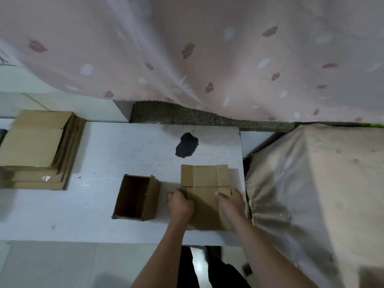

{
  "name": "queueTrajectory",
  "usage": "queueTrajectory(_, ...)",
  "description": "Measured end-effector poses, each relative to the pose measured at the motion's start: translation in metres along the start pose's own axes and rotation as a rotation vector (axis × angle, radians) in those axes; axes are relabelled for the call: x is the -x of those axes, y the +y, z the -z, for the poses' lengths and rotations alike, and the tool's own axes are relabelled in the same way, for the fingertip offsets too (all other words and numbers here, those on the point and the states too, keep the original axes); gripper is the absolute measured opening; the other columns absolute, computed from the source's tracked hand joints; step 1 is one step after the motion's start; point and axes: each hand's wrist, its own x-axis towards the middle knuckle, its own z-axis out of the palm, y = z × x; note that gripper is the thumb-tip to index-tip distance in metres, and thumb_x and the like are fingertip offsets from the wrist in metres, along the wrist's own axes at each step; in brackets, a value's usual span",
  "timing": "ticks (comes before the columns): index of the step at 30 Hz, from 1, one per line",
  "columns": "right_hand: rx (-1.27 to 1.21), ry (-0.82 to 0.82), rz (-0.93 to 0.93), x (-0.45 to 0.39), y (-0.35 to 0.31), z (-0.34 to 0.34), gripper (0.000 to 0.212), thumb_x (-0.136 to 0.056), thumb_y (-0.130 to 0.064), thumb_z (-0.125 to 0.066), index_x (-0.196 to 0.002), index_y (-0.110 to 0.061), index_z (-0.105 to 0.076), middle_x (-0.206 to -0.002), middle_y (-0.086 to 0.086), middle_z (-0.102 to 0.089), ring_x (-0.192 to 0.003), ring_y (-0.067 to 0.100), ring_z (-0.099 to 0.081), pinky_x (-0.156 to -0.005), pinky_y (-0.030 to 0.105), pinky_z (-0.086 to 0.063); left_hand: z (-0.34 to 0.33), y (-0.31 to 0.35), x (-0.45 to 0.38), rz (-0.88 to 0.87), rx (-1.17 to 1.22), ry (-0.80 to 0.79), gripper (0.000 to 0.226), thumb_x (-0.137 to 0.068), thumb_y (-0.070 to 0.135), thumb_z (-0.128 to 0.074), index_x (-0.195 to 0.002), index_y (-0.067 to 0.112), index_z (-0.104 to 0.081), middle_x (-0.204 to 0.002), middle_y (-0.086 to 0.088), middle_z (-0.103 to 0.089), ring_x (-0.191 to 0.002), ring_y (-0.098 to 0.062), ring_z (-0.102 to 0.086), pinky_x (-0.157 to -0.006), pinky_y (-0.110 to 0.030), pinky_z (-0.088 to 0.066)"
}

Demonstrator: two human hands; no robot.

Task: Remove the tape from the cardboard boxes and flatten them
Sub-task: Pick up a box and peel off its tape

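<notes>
Overhead, a pink patterned curtain (187,48) hangs behind the white table (99,204). A stack of flattened boxes (39,148) sits at its left end, an open cardboard box (136,197) stands near the middle, and just right of it lies a flattened box (204,177). The left hand (180,204) and right hand (231,201) press on its near half, fingers curled, seemingly gripping its edges.

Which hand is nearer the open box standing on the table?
Left. The left hand grips the flattened box just right of the open box; the right hand is farther right.
</notes>
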Motion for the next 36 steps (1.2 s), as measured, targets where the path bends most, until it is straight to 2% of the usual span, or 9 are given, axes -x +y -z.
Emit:
queueTrajectory(3,0.001,-0.026,0.089,0.017,-0.008,0.016,0.063,-0.089,-0.036,-0.073,-0.14,-0.008,-0.05,-0.139,0.013,-0.057,-0.126,0.031,-0.054,-0.102,0.036,-0.045,0.012,0.001,0.027,-0.047,0.186,-0.009,0.016,-0.093,0.01,-0.065,-0.094,0.02,-0.053,-0.11,-0.009,-0.068,-0.096,-0.023,-0.064,-0.091,-0.045,-0.055)
queueTrajectory(7,-0.007,-0.083,0.206,0.045,-0.023,0.036,0.057,-0.09,-0.037,-0.072,-0.134,-0.006,-0.055,-0.134,0.013,-0.059,-0.123,0.032,-0.056,-0.101,0.039,-0.048,0.029,0.006,0.068,-0.076,0.318,0.101,0.032,-0.091,0.019,-0.073,-0.11,0.025,-0.048,-0.103,0.007,-0.058,-0.096,-0.014,-0.055,-0.087,-0.034,-0.049)
queueTrajectory(11,-0.049,-0.139,0.375,0.074,-0.036,0.052,0.026,-0.089,-0.034,-0.072,-0.106,-0.016,-0.063,-0.105,0.0,-0.067,-0.1,0.024,-0.064,-0.071,0.028,-0.05,0.045,0.001,0.111,-0.12,0.43,0.255,0.039,-0.091,0.023,-0.072,-0.123,0.023,-0.05,-0.108,0.008,-0.056,-0.1,-0.014,-0.056,-0.092,-0.038,-0.05)
queueTrajectory(14,-0.031,-0.196,0.474,0.095,-0.046,0.056,0.022,-0.088,-0.036,-0.072,-0.099,-0.02,-0.062,-0.096,-0.003,-0.066,-0.088,0.015,-0.063,-0.073,0.032,-0.054,0.058,-0.009,0.137,-0.145,0.485,0.347,0.039,-0.091,0.027,-0.073,-0.123,0.023,-0.051,-0.109,0.007,-0.058,-0.099,-0.015,-0.057,-0.088,-0.035,-0.05)
queueTrajectory(18,-0.015,-0.237,0.595,0.131,-0.059,0.048,0.019,-0.088,-0.041,-0.072,-0.088,-0.027,-0.059,-0.088,-0.008,-0.065,-0.077,0.006,-0.06,-0.055,0.02,-0.042,0.084,-0.026,0.165,-0.167,0.541,0.486,0.035,-0.089,0.029,-0.074,-0.113,0.031,-0.049,-0.098,0.016,-0.057,-0.086,-0.004,-0.054,-0.077,-0.026,-0.043)
queueTrajectory(24,-0.01,-0.326,0.687,0.182,-0.088,0.021,0.02,-0.089,-0.037,-0.072,-0.095,-0.023,-0.06,-0.09,-0.01,-0.065,-0.078,0.002,-0.058,-0.056,0.02,-0.04,0.128,-0.051,0.187,-0.16,0.671,0.645,0.028,-0.087,0.025,-0.073,-0.107,0.031,-0.055,-0.097,0.015,-0.065,-0.088,-0.002,-0.06,-0.065,-0.018,-0.042)
queueTrajectory(29,0.006,-0.372,0.739,0.223,-0.108,-0.014,0.023,-0.09,-0.037,-0.071,-0.098,-0.02,-0.059,-0.095,-0.006,-0.065,-0.084,0.011,-0.062,-0.066,0.029,-0.049,0.174,-0.078,0.19,-0.16,0.758,0.711,0.03,-0.087,0.022,-0.075,-0.108,0.029,-0.055,-0.094,0.016,-0.065,-0.088,-0.001,-0.061,-0.069,-0.023,-0.046)
queueTrajectory(32,0.013,-0.367,0.777,0.248,-0.115,-0.045,0.022,-0.09,-0.039,-0.071,-0.096,-0.022,-0.058,-0.096,-0.005,-0.065,-0.081,0.007,-0.059,-0.06,0.023,-0.045,0.205,-0.101,0.188,-0.164,0.766,0.752,0.03,-0.087,0.022,-0.075,-0.107,0.03,-0.055,-0.091,0.019,-0.062,-0.084,0.003,-0.059,-0.065,-0.017,-0.043)
queueTrajectory(36,0.062,-0.32,0.791,0.283,-0.124,-0.096,0.027,-0.089,-0.043,-0.07,-0.103,-0.023,-0.058,-0.097,-0.007,-0.063,-0.082,0.01,-0.056,-0.066,0.026,-0.047,0.253,-0.137,0.177,-0.175,0.78,0.743,0.03,-0.087,0.02,-0.074,-0.108,0.028,-0.055,-0.093,0.016,-0.064,-0.086,-0.005,-0.062,-0.072,-0.027,-0.046)
